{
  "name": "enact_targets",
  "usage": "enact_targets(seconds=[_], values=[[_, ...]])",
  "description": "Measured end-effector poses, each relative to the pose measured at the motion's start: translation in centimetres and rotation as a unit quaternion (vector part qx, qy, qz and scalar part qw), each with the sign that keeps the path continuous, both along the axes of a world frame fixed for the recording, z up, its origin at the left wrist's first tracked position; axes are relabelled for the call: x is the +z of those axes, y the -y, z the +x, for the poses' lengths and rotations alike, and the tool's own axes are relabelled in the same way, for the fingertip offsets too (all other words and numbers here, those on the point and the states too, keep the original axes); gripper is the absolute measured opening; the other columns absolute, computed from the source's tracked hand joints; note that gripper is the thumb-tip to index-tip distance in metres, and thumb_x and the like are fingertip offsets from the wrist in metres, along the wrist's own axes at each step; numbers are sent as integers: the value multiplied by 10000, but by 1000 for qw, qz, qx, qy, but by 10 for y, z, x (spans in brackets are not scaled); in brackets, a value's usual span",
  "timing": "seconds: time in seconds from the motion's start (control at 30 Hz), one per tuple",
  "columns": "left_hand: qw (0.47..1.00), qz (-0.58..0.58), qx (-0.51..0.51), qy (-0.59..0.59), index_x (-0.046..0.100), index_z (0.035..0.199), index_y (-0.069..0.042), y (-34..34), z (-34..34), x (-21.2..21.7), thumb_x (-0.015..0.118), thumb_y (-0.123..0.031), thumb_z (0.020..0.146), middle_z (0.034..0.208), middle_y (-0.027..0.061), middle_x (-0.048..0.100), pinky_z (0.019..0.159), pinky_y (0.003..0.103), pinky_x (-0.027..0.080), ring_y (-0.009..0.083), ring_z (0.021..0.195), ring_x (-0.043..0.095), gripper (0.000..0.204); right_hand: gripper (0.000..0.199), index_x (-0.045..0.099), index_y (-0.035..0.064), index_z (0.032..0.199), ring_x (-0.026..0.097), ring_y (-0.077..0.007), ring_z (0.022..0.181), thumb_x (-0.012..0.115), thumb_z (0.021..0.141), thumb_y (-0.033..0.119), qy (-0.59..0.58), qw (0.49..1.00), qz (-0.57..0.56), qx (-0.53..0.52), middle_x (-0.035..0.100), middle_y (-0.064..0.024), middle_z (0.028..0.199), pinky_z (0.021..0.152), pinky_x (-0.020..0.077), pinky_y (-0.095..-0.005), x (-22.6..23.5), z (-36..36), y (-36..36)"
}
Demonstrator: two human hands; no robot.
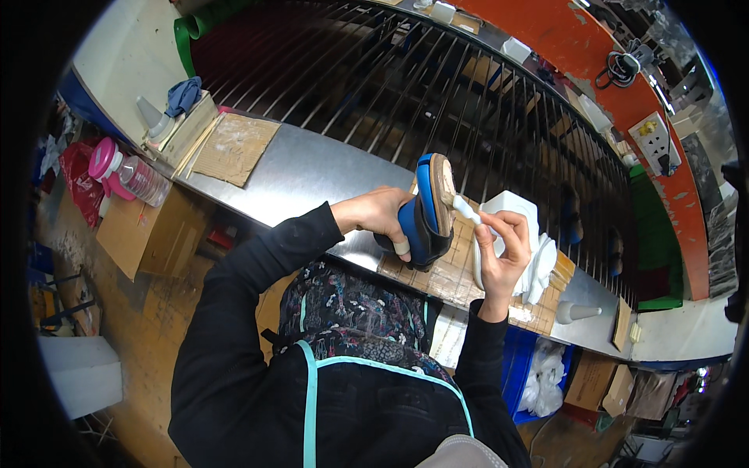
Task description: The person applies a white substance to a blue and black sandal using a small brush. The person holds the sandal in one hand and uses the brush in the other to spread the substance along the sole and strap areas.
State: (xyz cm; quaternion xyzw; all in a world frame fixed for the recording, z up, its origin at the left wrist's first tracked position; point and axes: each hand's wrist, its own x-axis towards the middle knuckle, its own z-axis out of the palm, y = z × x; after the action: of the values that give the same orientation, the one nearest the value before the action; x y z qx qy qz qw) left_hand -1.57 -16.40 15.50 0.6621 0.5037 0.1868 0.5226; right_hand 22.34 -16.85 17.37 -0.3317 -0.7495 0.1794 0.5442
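Observation:
My left hand (378,217) grips a black and blue shoe (425,210), its fingers wrapped round the upper. The shoe stands on its side with its tan underside facing right. In my right hand (505,253) is a small white applicator (466,209), pinched between thumb and fingers. Its tip touches the shoe's underside or sits right beside it; I cannot tell which. Partly behind my right hand is a white plastic container (511,204), with a crumpled white cloth (538,273) beside it. Brown taped cardboard (460,273) lies under them on the bench.
Beyond the metal bench (312,168) runs a conveyor of metal rods (351,101), with more shoes (572,214) on its right. A white cone-tipped bottle (577,313) lies on the bench. At left are a cardboard piece (234,148) and a pink-lidded clear bottle (144,179) on a box.

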Motion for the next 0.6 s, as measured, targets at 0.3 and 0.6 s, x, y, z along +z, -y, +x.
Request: enact_targets(seconds=[0.3,0.6], values=[[991,-89,-45,84,641,1141,35,12,3,-20,936,-73,460,1080,169,702,952,334,504,263,1007,672,750,171,752,32,962,533,-109,694,769,792,40,2,999,-23,26,595,-45,891,626,437,-224,-9,5,3],[974,-176,-53,133,588,1197,64,27,10,-32,922,-28,492,1123,191,677,927,329,524,262,1033,659,786,175,751,31,958,525,-113,693,774,786,48,-3,997,-64,33,594,-42,881,633,428,-238,-24,9,11]])
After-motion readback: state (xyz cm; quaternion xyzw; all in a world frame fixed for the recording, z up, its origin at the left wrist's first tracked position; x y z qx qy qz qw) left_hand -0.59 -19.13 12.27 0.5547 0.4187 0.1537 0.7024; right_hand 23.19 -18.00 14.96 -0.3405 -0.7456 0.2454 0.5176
